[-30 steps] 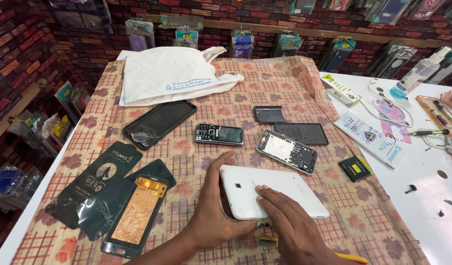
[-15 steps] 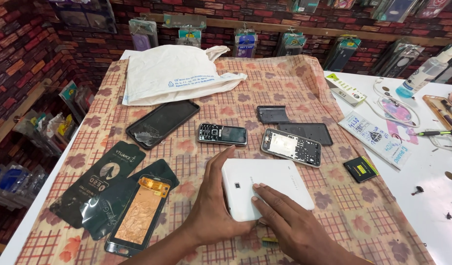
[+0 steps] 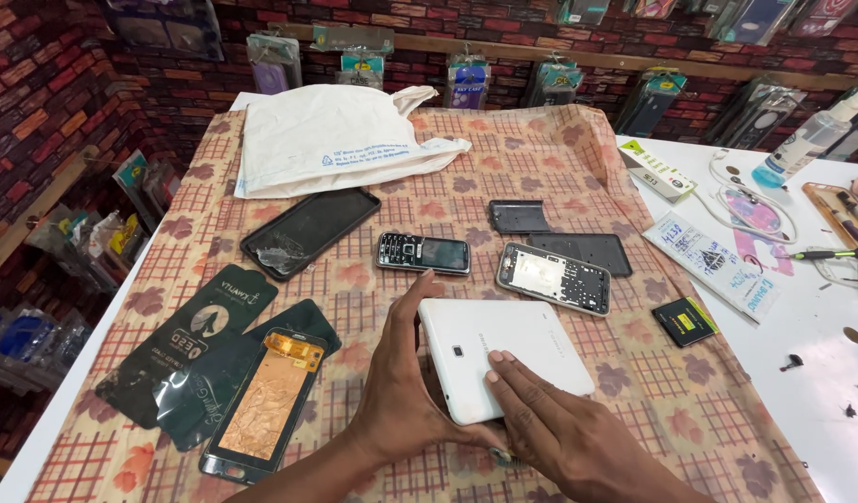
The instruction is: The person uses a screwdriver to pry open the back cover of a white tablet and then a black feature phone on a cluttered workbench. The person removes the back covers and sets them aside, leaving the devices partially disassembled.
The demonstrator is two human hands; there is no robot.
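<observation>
**A:** ok so going left to right, what's on the desk [image 3: 820, 391]?

**B:** far left there are dark green flat plastic screen-protector packets [image 3: 182, 349], and partly on top of them a phone display panel with a copper-coloured back [image 3: 266, 405]. Above those sits a black smartphone with a cracked corner [image 3: 308, 231], and a white plastic carrier bag [image 3: 331, 138] lies at the back of the checked floral cloth [image 3: 690, 410].

**A:** and the hands?

**B:** the left hand [image 3: 401, 391] wraps the left edge of a white rounded tablet lying back-side up [image 3: 503, 354], thumb up along its side, so that grip is grasping the tablet. The right hand [image 3: 559, 428] lies flat on the near corner, fingers pressing down, not curled round it. The tablet rests on the cloth, front centre.

**A:** further right?

**B:** a small black keypad phone [image 3: 423, 253] just behind the tablet, then an opened silver-framed phone with bare circuit board [image 3: 553, 278], two dark back covers behind it, and a black battery with yellow label [image 3: 685, 321].
</observation>
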